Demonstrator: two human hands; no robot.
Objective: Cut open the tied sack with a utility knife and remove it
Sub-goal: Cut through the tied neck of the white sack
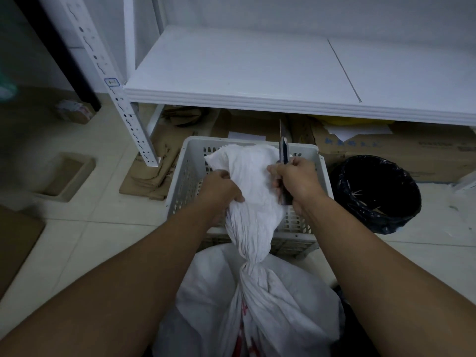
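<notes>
Head: crate behind sack; bin right, shelf above.

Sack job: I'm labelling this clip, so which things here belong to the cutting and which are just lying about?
In use: sack, knife, left hand, right hand.
Lying about: crate, bin, shelf, cardboard boxes.

Both bare forearms reach forward, left hand and right hand each fisted.
</notes>
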